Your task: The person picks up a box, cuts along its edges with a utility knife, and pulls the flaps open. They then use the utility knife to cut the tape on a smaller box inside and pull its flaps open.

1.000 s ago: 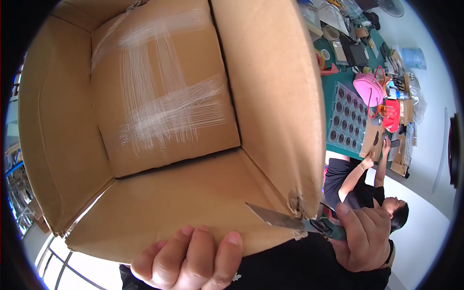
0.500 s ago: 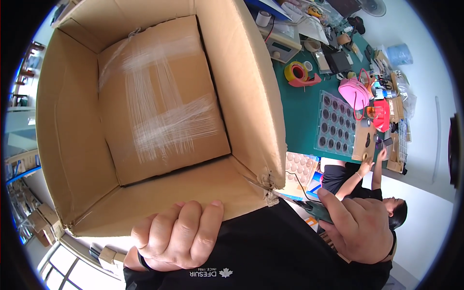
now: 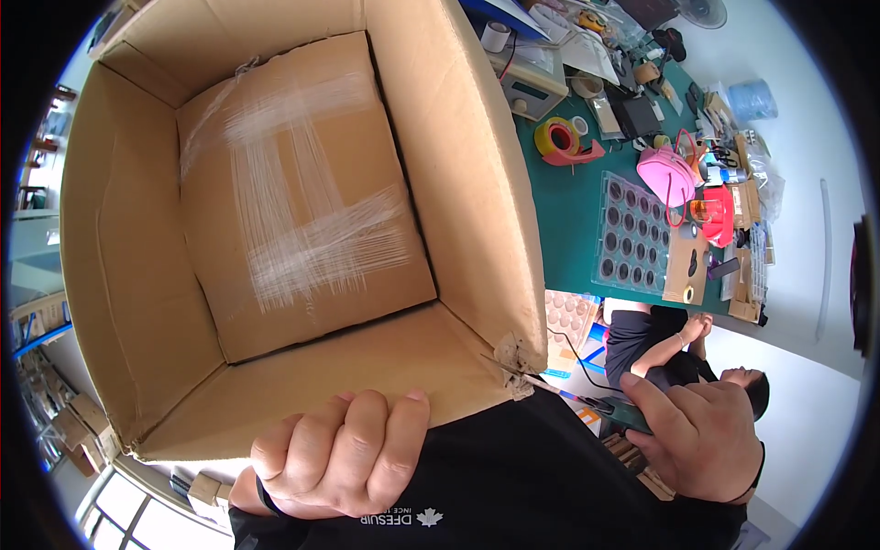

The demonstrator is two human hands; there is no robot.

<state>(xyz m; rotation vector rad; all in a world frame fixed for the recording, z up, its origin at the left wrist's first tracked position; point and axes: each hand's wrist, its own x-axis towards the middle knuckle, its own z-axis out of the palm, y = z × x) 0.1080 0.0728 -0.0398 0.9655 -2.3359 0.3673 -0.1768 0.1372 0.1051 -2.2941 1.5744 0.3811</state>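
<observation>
A large open cardboard box (image 3: 467, 174) fills the left and middle of the view, its inner bottom crossed with clear tape (image 3: 275, 202). My left hand (image 3: 339, 458) is closed over the near edge of the box, thumb hidden, fingers curled on the outside. At the box's near right corner, my right hand (image 3: 701, 435) grips a green-handled tool with a thin metal blade (image 3: 631, 417). The blade's tip reaches over the frayed, torn cardboard (image 3: 516, 362) at that corner. Whether the thin black cord (image 3: 573, 353) beside it joins the tool, I cannot tell.
To the right stands a green-topped table (image 3: 559, 220) with a tape dispenser (image 3: 564, 145), a clear tray of dark round pieces (image 3: 631, 234) and a pink bag (image 3: 667, 174). A seated person (image 3: 655, 353) is at its near side. Shelves (image 3: 41, 312) line the left.
My right hand and the tool have shifted right and slightly down, drawing the blade partly back across the corner. The box has tilted slightly. The seated person's hands have moved back from the table.
</observation>
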